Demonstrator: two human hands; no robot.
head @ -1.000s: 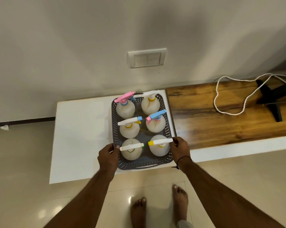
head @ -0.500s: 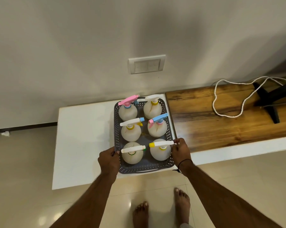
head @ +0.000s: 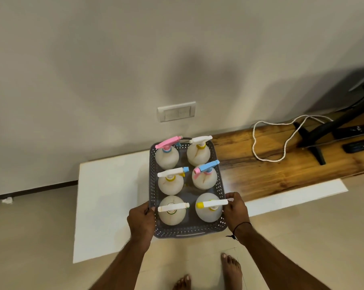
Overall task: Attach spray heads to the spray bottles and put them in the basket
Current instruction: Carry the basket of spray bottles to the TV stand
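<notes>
1. Since the earlier frames, both hands are keeping their grip on the grey basket [head: 220, 181] at the same places; the basket is appearing lower in the view, and more of the wall and the black stand at the right is showing.
2. At the far left, a small white scrap [head: 7, 200] is lying on the floor by the dark skirting.
3. Next, the white surface [head: 112, 195] is carrying the basket, whose near end is reaching past the front edge of the surface.
4. The left hand [head: 141, 221] is holding the left rim of the basket near its front corner, with its fingers [head: 146, 206] curling over the rim.
5. Inside the basket, six spray bottles are standing upright in two columns of three, each one wearing a spray head: pink spray head [head: 168, 142], white-and-blue spray head [head: 172, 172] and white spray head [head: 173, 207] in the left column.
6. In the right column, a second white head [head: 201, 139], a blue-and-pink head [head: 207, 166] and a white head with yellow nozzle [head: 212, 204] are sitting on their bottles.
7. The right hand [head: 236, 212] is gripping the right rim, its thumb lying beside the rear end of the yellow-nozzle head.
8. Above on the wall, a white switch plate [head: 176, 111] is sitting.
9. To the right, a white cord [head: 268, 143] is lying looped on the wooden surface [head: 250, 176], near a black stand [head: 314, 137].
</notes>
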